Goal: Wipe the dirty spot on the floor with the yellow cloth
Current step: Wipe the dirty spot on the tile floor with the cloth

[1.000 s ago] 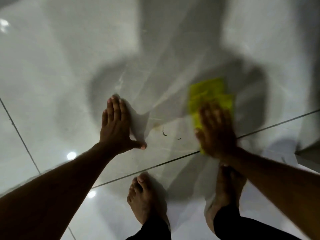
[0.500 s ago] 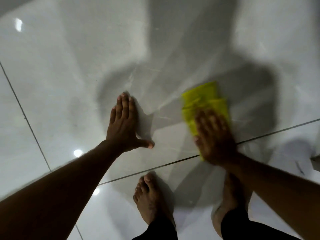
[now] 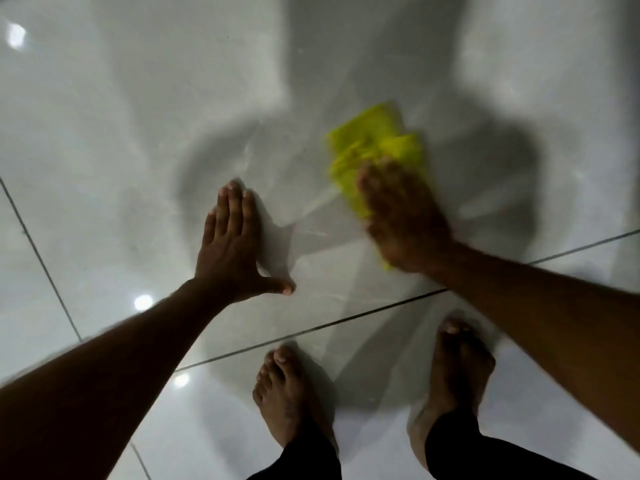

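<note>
A folded yellow cloth lies on the glossy white tile floor, upper right of centre. My right hand presses flat on the cloth's near part, blurred with motion, and covers its lower half. My left hand rests flat on the floor to the left, fingers together, thumb spread out, holding nothing. Faint wet streaks lie on the tile between the two hands. No dark marks show there.
My two bare feet stand on the tile below the hands, the right foot under my right forearm. Dark grout lines cross the floor. My shadow covers the middle of the tile.
My right hand has slid the cloth leftward and farther away across the tile. The small dark marks seen between the hands a second ago no longer show. The left hand stays planted.
</note>
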The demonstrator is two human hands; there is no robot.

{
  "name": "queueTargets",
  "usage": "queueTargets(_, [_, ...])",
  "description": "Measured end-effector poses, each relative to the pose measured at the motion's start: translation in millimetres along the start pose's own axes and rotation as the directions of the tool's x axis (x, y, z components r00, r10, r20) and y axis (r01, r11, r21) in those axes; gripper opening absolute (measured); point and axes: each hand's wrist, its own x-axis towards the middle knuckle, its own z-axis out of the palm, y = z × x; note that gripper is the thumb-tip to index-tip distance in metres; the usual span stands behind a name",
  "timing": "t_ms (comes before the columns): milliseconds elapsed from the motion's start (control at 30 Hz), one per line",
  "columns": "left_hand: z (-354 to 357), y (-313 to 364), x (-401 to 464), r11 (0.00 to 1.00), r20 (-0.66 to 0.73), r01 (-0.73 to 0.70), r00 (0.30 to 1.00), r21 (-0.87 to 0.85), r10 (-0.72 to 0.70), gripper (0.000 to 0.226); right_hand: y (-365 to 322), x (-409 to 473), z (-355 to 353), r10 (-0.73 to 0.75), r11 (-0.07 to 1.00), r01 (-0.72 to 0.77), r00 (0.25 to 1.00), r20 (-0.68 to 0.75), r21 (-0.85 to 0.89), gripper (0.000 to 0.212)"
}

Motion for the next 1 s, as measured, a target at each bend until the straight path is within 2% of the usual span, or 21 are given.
queueTargets(67, [-2,2,-1,1.0,0.015,0.019,1.0,0.004,-0.019,0.169,65,-23,-6,0.238,0.97,-0.237,0.971,0.008,-0.06,0.064])
queueTargets(133, [-2,5,1,1.0,0.019,0.027,0.999,-0.005,-0.027,0.17,86,-44,-15,0.463,0.884,-0.461,0.886,0.024,-0.075,0.062])
queueTargets(233, [-3,5,1,0.999,0.022,0.03,0.999,-0.009,-0.03,0.171,23,-43,-11,0.736,0.677,-0.736,0.677,0.036,-0.005,0.065])
queueTargets(267, [-2,4,1,1.0,0.019,0.026,0.999,-0.005,-0.026,0.171,-13,-42,-8,0.769,0.638,-0.77,0.638,0.045,0.02,0.067])
queueTargets(300, [-1,4,1,1.0,0.017,0.022,1.0,-0.003,-0.022,0.171,-52,-43,-5,0.749,0.658,-0.752,0.659,0.067,0.042,0.07])
queueTargets(367, [2,0,2,1.0,-0.002,0.019,1.0,-0.004,-0.019,0.171,-121,-51,0,0.531,0.835,-0.543,0.838,0.127,0.091,0.075])
queueTargets(433, [5,-1,3,1.0,-0.019,0.009,1.0,-0.004,-0.009,0.17,-147,-61,3,0.162,0.97,-0.186,0.975,0.152,0.158,0.075])
queueTargets(467, [5,-1,3,1.0,-0.024,0.005,1.0,0.001,-0.004,0.17,-141,-61,3,-0.028,0.985,0.003,0.989,0.143,0.173,0.072])
queueTargets(533, [4,0,1,1.0,-0.025,-0.001,1.0,0.011,0.001,0.17,-100,-56,1,-0.337,0.936,0.316,0.931,0.138,0.157,0.065])
queueTargets(567, [3,0,1,1.0,-0.025,0.0,1.0,0.016,0.001,0.169,-75,-51,1,-0.424,0.902,0.408,0.897,0.121,0.139,0.062])
queueTargets(600, [2,1,1,1.0,-0.023,-0.002,1.0,0.018,0.003,0.169,-48,-47,1,-0.438,0.897,0.428,0.893,0.103,0.105,0.06])
queueTargets(633, [1,1,1,1.0,-0.018,-0.004,1.0,0.019,0.005,0.169,-21,-44,1,-0.38,0.925,0.377,0.921,0.079,0.056,0.061])
queueTargets(667, [0,1,0,1.0,-0.012,-0.004,1.0,0.022,0.005,0.169,3,-44,1,-0.257,0.967,0.256,0.965,0.052,0.017,0.062])
queueTargets(733, [-2,2,-1,1.0,0.0,0.004,1.0,0.021,-0.004,0.17,33,-56,-3,0.089,0.996,-0.088,0.995,0.04,-0.025,0.067])
queueTargets(767, [-3,3,-1,1.0,0.005,0.01,1.0,0.018,-0.01,0.17,34,-63,-5,0.278,0.96,-0.276,0.96,0.044,-0.037,0.067])
queueTargets(800, [-4,5,1,1.0,0.011,0.016,1.0,0.012,-0.016,0.171,24,-66,-7,0.466,0.885,-0.464,0.884,0.036,-0.045,0.066])
queueTargets(867, [-5,6,2,1.0,0.016,0.024,1.0,0.008,-0.024,0.173,-23,-57,-7,0.753,0.658,-0.753,0.658,0.011,-0.004,0.063])
queueTargets(900, [-4,6,2,1.0,0.011,0.025,1.0,0.013,-0.025,0.174,-51,-49,-6,0.817,0.576,-0.817,0.576,0.015,0.036,0.063])
queueTargets(933, [-2,5,2,0.999,0.007,0.024,1.0,0.023,-0.024,0.174,-78,-44,-4,0.828,0.557,-0.828,0.56,0.028,0.066,0.064])
queueTargets(967, [-1,4,2,0.999,0.002,0.022,1.0,0.029,-0.022,0.174,-99,-43,-1,0.78,0.62,-0.781,0.624,0.046,0.083,0.064])
queueTargets(1000, [1,3,2,0.999,-0.007,0.02,1.0,0.034,-0.02,0.174,-116,-49,2,0.671,0.734,-0.673,0.739,0.062,0.088,0.065])
